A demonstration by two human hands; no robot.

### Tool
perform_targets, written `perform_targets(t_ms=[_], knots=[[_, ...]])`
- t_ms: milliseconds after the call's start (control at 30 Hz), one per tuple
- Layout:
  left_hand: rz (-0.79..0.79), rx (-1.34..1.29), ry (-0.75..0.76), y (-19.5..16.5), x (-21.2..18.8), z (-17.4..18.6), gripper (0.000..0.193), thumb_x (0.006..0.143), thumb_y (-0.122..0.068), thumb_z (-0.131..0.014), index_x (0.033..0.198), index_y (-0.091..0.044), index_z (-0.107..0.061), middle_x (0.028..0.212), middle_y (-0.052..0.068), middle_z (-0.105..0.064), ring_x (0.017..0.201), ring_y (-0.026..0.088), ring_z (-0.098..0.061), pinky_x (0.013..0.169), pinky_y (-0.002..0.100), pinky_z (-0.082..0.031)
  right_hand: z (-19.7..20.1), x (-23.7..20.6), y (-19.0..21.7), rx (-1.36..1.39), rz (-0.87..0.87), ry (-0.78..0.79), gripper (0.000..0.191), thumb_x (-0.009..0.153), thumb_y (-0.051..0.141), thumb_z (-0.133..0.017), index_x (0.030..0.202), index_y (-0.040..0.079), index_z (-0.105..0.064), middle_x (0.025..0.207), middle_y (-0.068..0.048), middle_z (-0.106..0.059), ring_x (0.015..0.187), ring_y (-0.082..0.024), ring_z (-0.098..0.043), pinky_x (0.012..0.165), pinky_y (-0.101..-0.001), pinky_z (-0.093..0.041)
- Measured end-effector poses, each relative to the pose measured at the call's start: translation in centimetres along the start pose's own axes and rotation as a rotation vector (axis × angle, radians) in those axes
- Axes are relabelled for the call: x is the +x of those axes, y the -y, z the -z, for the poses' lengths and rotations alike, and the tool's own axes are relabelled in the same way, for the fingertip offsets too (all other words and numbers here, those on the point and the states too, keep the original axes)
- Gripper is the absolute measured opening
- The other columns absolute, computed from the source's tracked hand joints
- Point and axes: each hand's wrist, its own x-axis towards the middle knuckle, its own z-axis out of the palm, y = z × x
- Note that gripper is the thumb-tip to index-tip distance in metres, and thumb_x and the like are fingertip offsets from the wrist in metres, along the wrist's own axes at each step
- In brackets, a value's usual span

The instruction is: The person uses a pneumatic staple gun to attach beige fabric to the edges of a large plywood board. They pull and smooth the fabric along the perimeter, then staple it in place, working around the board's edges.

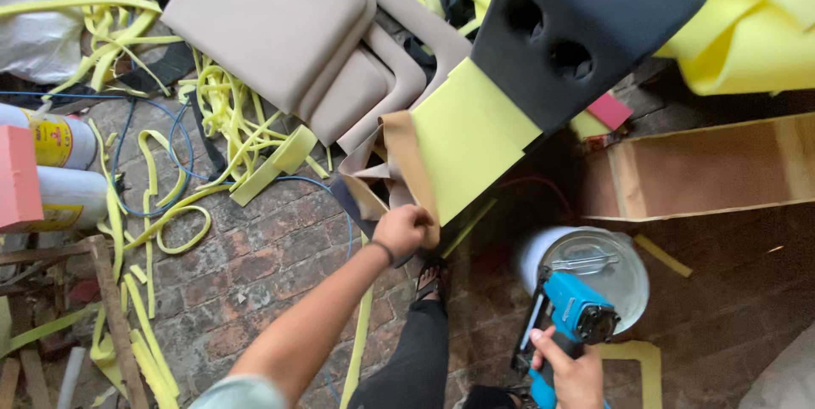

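Observation:
My left hand (404, 229) reaches forward and pinches the tan fabric (407, 154) wrapped along the edge of a yellow foam panel (463, 141). That panel juts out from under a black foam piece (586, 22) with three cut-out holes. My right hand (577, 375) grips the handle of a blue power stapler (570, 311) at the lower right, held over a white tin with a shiny lid (594, 260). My dark trouser leg and sandalled foot (431, 277) stand between the two hands.
Beige upholstered cushions (280, 27) lie at the top middle. Yellow foam strips (170, 205) and a blue cable (174, 133) litter the brick floor. White cans (64, 167) and a pink block (17, 180) sit left; a plywood box (705, 167) and yellow foam sheet (747, 27) lie right.

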Motion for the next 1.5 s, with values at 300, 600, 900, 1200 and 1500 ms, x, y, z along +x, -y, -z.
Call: perform_targets(t_ms=[300,600,900,1200,1500], knots=[[-0.589,-0.142,0.378,-26.3,-18.8,0.7,0.024,0.076,-0.011,-0.074,0.098,-0.019,-0.080,0.087,0.009,-0.072,0.087,0.027,-0.071,0.080,0.039,-0.058,3.4,-8.1,7.9,0.330,0.144,0.222,0.042,0.087,0.026,-0.073,0.121,0.002,-0.068,0.104,-0.009,-0.073,0.088,-0.019,-0.071,0.076,-0.0351,-0.056],[-0.337,-0.761,0.519,-33.2,-28.8,-8.5,0.039,0.086,-0.008,-0.065,0.122,-0.007,-0.050,0.096,0.007,-0.068,0.087,0.023,-0.070,0.077,0.033,-0.058,17.8,-16.5,8.8,0.622,0.165,-0.190,0.040,0.084,0.011,-0.072,0.123,0.003,-0.066,0.112,-0.007,-0.071,0.102,-0.022,-0.071,0.094,-0.0381,-0.058],[-0.870,-0.090,0.611,-45.9,-35.7,-19.1,0.035,0.082,-0.028,-0.078,0.110,-0.008,-0.067,0.100,0.014,-0.073,0.093,0.036,-0.071,0.080,0.045,-0.056,33.3,-27.3,6.8,0.764,0.462,-0.558,0.030,0.085,0.006,-0.073,0.114,0.002,-0.065,0.109,-0.008,-0.069,0.098,-0.023,-0.069,0.090,-0.0391,-0.057],[-0.907,0.047,0.932,-57.1,-45.2,-32.6,0.025,0.092,-0.026,-0.071,0.112,-0.011,-0.071,0.100,0.014,-0.076,0.095,0.033,-0.073,0.083,0.043,-0.057,51.0,-39.2,1.2,0.878,0.721,-0.997,0.031,0.085,-0.002,-0.073,0.114,-0.001,-0.064,0.111,-0.009,-0.068,0.100,-0.024,-0.069,0.091,-0.0392,-0.059],[-0.666,0.301,1.283,-57.0,-41.8,-37.9,0.040,0.091,-0.040,-0.073,0.119,-0.012,-0.074,0.101,0.007,-0.077,0.091,0.017,-0.071,0.086,0.035,-0.056,66.1,-45.4,1.2,0.867,0.935,-1.247,0.028,0.092,-0.007,-0.073,0.117,-0.003,-0.062,0.118,-0.013,-0.068,0.104,-0.026,-0.073,0.098,-0.0446,-0.064]])
